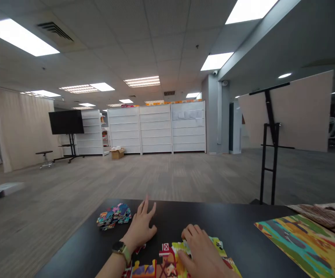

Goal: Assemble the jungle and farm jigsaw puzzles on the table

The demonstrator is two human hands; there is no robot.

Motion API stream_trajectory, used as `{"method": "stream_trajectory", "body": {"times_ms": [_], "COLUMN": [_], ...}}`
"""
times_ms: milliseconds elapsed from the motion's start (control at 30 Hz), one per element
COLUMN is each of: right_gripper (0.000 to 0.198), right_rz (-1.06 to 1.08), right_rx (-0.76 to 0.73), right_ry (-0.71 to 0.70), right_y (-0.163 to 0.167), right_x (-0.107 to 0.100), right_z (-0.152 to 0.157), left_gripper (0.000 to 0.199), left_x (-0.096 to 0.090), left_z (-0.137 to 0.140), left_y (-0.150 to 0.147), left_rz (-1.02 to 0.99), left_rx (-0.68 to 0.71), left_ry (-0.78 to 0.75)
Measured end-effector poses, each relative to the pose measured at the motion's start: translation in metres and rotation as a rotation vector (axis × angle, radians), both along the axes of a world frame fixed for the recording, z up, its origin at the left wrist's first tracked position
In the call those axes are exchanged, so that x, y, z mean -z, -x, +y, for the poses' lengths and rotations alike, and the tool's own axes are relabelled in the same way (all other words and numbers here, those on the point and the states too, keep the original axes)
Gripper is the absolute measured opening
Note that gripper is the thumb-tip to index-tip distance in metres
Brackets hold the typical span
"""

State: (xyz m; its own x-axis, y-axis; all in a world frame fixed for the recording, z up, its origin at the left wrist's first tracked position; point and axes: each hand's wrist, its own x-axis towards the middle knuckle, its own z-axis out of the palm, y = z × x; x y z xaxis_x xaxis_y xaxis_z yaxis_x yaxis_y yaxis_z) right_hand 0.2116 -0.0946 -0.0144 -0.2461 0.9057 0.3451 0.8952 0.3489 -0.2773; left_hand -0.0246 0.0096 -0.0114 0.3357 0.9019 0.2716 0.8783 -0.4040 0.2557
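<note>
Colourful jigsaw puzzle pieces (pixel 167 258), red, yellow and green, lie partly joined at the near edge of the black table (pixel 92 247). My right hand (pixel 198 251) rests over them with bent fingers and covers some; whether it grips a piece is hidden. My left hand (pixel 142 225), with a watch (pixel 121 251) at the wrist, is held just left of the joined pieces, fingers spread and apparently holding nothing. A heap of loose puzzle pieces (pixel 114 216), mostly blue, sits beyond it on the left. The bottom of the picture cuts off the nearest pieces.
At the table's right lies a colourful picture board (pixel 309 243), beside a brown cloth (pixel 326 214). Past the table stand a black easel (pixel 268 154) with a large panel, white shelves (pixel 156 131), a screen on a stand (pixel 66 122) and a stool (pixel 44 154).
</note>
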Motion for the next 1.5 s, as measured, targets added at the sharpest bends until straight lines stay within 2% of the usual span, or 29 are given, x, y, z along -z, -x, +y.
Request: {"method": "stream_trajectory", "body": {"times_ms": [67, 100, 200, 300, 433, 467, 567, 633, 767, 900, 1033, 1133, 1200, 1233, 1300, 1400, 1500], "right_gripper": [0.018, 0.017, 0.016, 0.016, 0.020, 0.021, 0.023, 0.024, 0.027, 0.023, 0.020, 0.020, 0.019, 0.017, 0.013, 0.012, 0.015], "right_rz": [0.008, 0.011, 0.014, -0.003, -0.059, -0.075, -0.119, -0.135, -0.108, -0.052, -0.002, 0.046, 0.078, 0.095, 0.134, 0.209, 0.266], "right_rx": [0.003, 0.005, 0.006, 0.010, 0.041, 0.045, 0.052, 0.047, 0.036, 0.012, 0.034, 0.059, 0.069, 0.072, 0.081, 0.076, 0.034], "right_ry": [0.018, 0.027, 0.044, 0.032, 0.039, 0.041, 0.008, -0.013, 0.046, 0.073, 0.054, 0.030, 0.013, 0.004, -0.017, -0.061, -0.106], "right_y": [0.001, 0.002, 0.003, 0.004, 0.002, 0.001, -0.002, -0.003, -0.004, -0.003, 0.001, 0.005, 0.006, 0.006, 0.004, -0.002, -0.008], "right_x": [-0.004, -0.007, -0.013, -0.014, -0.006, -0.003, 0.009, 0.014, 0.016, 0.007, -0.003, -0.011, -0.016, -0.017, -0.018, -0.017, -0.017], "right_z": [-0.002, -0.004, -0.008, -0.008, 0.000, 0.003, 0.013, 0.018, 0.019, 0.009, -0.003, -0.009, -0.011, -0.011, -0.010, -0.004, 0.003], "left_gripper": [0.091, 0.098, 0.097, 0.078, 0.025, 0.017, 0.012, 0.022, 0.078, 0.086, 0.076, 0.062, 0.074, 0.087, 0.107, 0.104, 0.098], "left_x": [0.004, 0.005, 0.004, -0.001, -0.009, -0.011, -0.009, -0.003, 0.012, 0.010, -0.018, -0.040, -0.047, -0.048, -0.045, -0.039, -0.035], "left_z": [0.000, 0.000, -0.004, -0.005, 0.010, 0.017, 0.041, 0.055, 0.070, 0.069, 0.047, 0.009, -0.024, -0.041, -0.070, -0.095, -0.101], "left_y": [0.001, 0.002, 0.003, 0.001, -0.010, -0.014, -0.023, -0.026, -0.024, -0.022, -0.022, -0.022, -0.022, -0.022, -0.023, -0.026, -0.028], "left_rz": [-0.017, -0.027, -0.046, -0.051, -0.058, -0.061, -0.068, -0.072, -0.078, -0.121, -0.202, -0.231, -0.202, -0.152, -0.083, -0.085, -0.150], "left_rx": [-0.017, -0.026, -0.022, 0.013, 0.029, 0.024, 0.005, -0.011, -0.015, 0.008, 0.094, 0.225, 0.352, 0.423, 0.437, 0.380, 0.349], "left_ry": [-0.007, -0.021, -0.065, -0.076, -0.057, -0.049, -0.021, 0.008, 0.066, 0.060, 0.008, 0.036, 0.108, 0.179, 0.261, 0.302, 0.324]}}
